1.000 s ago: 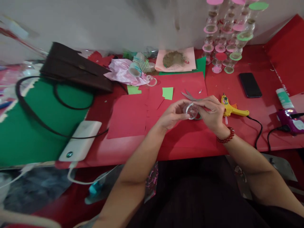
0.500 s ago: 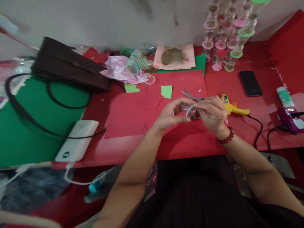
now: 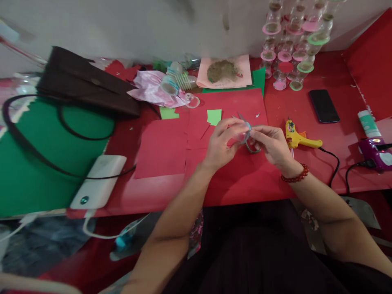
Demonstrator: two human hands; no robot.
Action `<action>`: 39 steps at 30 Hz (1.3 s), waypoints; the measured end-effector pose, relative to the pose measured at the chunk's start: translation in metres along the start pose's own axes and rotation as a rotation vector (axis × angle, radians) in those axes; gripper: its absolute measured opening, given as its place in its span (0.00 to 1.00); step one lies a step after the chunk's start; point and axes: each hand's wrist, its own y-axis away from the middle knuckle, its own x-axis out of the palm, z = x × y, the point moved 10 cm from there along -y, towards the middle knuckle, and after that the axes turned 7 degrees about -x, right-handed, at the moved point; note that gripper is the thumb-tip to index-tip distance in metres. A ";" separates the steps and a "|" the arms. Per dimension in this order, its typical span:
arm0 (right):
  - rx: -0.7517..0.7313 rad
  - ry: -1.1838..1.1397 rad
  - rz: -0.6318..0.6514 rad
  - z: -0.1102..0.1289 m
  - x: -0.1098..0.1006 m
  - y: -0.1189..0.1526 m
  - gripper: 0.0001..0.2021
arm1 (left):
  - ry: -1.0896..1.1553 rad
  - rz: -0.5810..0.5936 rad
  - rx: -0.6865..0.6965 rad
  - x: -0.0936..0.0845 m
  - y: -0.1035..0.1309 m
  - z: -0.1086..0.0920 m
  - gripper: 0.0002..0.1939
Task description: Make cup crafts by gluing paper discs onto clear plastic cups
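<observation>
My left hand [image 3: 222, 143] is wrapped around a small clear plastic cup [image 3: 239, 136] with a pale blue rim that faces right. At that rim, the thumb and fingers of my right hand [image 3: 272, 145] are pinched together; whether they hold a separate strip or only the rim is hard to see. Under my hands lie scissors [image 3: 253, 148] on red paper [image 3: 239, 179], partly covered, with a blade tip and a handle loop showing. A yellow glue gun [image 3: 301, 140] rests to the right of my right hand.
Stacked clear cups with pink and green discs [image 3: 284, 57] stand at the back right. A phone [image 3: 324, 106], a purple power adapter [image 3: 375, 153] and a glue gun cord lie rightward. Leftward are a dark bag [image 3: 88, 83], a white power bank [image 3: 99, 181] and green paper squares [image 3: 214, 117].
The cup has turned in my left hand, its blue rim now facing right. My left fingers have come over its top, and my right hand has tilted and shifted its pinch along the rim.
</observation>
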 end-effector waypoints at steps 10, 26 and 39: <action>0.026 0.105 -0.004 0.002 -0.004 -0.001 0.13 | 0.021 0.024 -0.109 -0.004 -0.004 0.006 0.18; -0.073 0.188 -0.003 0.004 -0.001 -0.002 0.10 | 0.355 -0.032 -0.355 0.004 0.001 0.027 0.14; -0.149 0.209 -0.156 0.024 -0.022 -0.006 0.09 | 0.780 -0.029 -0.621 0.019 0.015 0.064 0.25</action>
